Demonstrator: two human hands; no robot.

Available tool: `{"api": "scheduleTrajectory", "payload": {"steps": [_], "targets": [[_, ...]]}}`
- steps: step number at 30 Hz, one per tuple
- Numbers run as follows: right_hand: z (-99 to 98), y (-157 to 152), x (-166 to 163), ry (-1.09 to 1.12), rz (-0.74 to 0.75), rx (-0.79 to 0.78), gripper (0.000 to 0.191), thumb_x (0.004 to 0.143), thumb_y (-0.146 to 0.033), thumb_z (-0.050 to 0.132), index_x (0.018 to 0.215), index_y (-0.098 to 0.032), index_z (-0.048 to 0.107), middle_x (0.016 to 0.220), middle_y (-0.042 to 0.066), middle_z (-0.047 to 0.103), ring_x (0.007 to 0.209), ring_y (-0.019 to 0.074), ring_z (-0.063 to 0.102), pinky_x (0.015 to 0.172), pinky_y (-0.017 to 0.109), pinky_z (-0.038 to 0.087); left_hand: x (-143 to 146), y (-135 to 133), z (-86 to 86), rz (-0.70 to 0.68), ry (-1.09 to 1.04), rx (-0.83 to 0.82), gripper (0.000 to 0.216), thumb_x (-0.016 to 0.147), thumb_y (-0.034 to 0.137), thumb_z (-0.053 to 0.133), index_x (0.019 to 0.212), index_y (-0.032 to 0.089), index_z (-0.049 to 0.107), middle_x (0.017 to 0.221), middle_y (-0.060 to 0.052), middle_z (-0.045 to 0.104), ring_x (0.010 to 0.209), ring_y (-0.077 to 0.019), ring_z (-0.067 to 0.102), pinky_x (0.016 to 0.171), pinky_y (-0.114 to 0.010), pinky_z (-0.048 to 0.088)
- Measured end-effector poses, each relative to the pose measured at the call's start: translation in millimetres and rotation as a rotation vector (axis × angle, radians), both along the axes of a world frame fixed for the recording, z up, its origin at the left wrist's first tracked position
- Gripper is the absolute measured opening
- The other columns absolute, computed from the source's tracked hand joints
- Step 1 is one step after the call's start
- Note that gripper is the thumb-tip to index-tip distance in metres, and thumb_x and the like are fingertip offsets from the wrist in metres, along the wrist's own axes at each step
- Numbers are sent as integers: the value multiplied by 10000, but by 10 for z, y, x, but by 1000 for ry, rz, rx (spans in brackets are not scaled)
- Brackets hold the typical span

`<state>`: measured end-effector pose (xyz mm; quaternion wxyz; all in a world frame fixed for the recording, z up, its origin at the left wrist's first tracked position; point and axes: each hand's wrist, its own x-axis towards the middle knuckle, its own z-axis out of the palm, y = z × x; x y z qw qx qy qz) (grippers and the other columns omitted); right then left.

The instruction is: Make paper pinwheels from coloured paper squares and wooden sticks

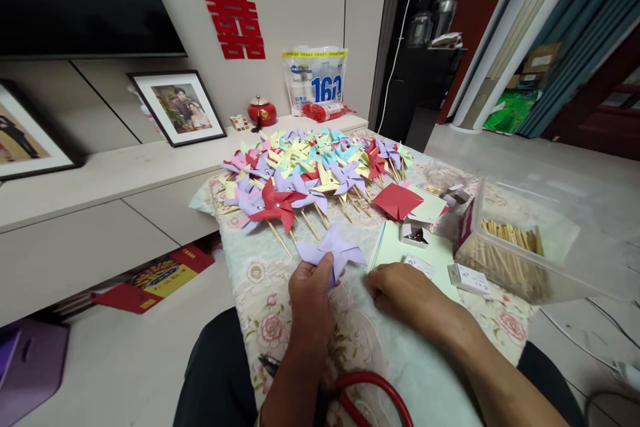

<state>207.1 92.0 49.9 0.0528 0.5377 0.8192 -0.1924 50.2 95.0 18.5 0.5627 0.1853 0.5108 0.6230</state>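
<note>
A purple paper pinwheel (334, 248) is pinched in my left hand (313, 290), the thumb pressing on its middle. My right hand (400, 287) is curled closed over the left edge of some pale green paper sheets (387, 250), and whatever its fingers hold is hidden. Just beyond it stands a small open white box (414, 233) with dark little pieces inside. Another small white box (469, 278) lies to the right. Finished-looking pinwheels on sticks, such as a red pinwheel (276, 205), are piled at the far side of the table.
A clear plastic bin (505, 260) of wooden sticks (517, 237) stands on the right. Cut red paper (399, 200) lies behind the small boxes. A red looped handle (375, 379) is near my lap on the flowered tablecloth (273, 327). A white cabinet (115, 170) borders the left.
</note>
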Motion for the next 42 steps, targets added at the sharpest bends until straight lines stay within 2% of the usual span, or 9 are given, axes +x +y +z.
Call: {"api": "scheduleTrajectory", "payload": {"steps": [3, 6, 12, 18, 21, 24, 28, 35, 42], "targets": [[5, -20, 2, 14, 6, 26, 187, 757, -58, 531, 765, -175, 676, 811, 80, 723, 688, 190, 614, 559, 282, 249, -2, 9, -35, -5, 3, 1, 240, 595, 321, 784, 728, 138, 704, 589, 12, 665, 523, -116, 544, 515, -226, 399], [49, -33, 49, 204, 14, -31, 146, 745, -71, 542, 725, -183, 633, 728, 38, 710, 650, 165, 608, 558, 255, 302, -7, 13, -71, -4, 24, 0, 251, 611, 329, 789, 743, 130, 711, 583, 10, 664, 527, -116, 548, 512, -221, 398], [119, -31, 74, 748, -88, -376, 144, 731, -60, 517, 766, -182, 586, 631, -16, 691, 608, 143, 677, 535, 198, 408, 6, 0, -71, -54, -36, 17, 267, 619, 319, 786, 799, 133, 720, 613, 6, 673, 524, -121, 555, 522, -232, 415], [126, 1, 34, 953, -128, -606, 113, 724, -91, 579, 805, -170, 580, 677, -40, 649, 561, 105, 647, 532, 192, 433, 17, -8, -64, -87, -28, 47, 254, 618, 313, 788, 775, 123, 724, 590, 9, 652, 507, -114, 529, 506, -230, 399], [115, 24, 44, 970, -142, -604, 10, 782, -159, 629, 787, -156, 621, 632, -44, 614, 534, 88, 608, 521, 189, 412, 18, -11, -66, -101, -24, 61, 238, 625, 312, 785, 744, 119, 712, 557, 16, 635, 485, -105, 503, 495, -227, 393], [93, 45, 72, 1017, -180, -595, 149, 813, -289, 704, 816, -147, 659, 599, -41, 599, 536, 94, 597, 527, 197, 406, 21, -14, -68, -117, -25, 62, 240, 625, 312, 785, 750, 120, 716, 558, 14, 644, 483, -112, 512, 494, -230, 402], [63, 68, 89, 1146, -191, -627, 271, 779, -368, 778, 908, -145, 694, 696, -6, 658, 606, 114, 624, 593, 226, 452, 28, -13, -81, -117, -36, 64, 295, 626, 317, 797, 840, 125, 733, 626, -7, 698, 544, -156, 593, 563, -265, 465], [61, 78, -10, 1200, -193, -444, 257, 862, -398, 695, 901, -145, 717, 683, 11, 668, 618, 117, 602, 620, 240, 455, 21, -26, -65, -132, 30, 104, 245, 674, 308, 767, 836, 129, 724, 712, -25, 741, 633, -169, 635, 625, -271, 491], [74, 48, -86, 1283, -298, -410, 214, 796, -352, 739, 859, -149, 713, 670, -1, 673, 571, 106, 599, 590, 236, 465, 33, -40, -12, -102, 88, 100, 187, 675, 278, 760, 793, 136, 726, 682, -7, 729, 639, -161, 639, 640, -264, 501]]}}
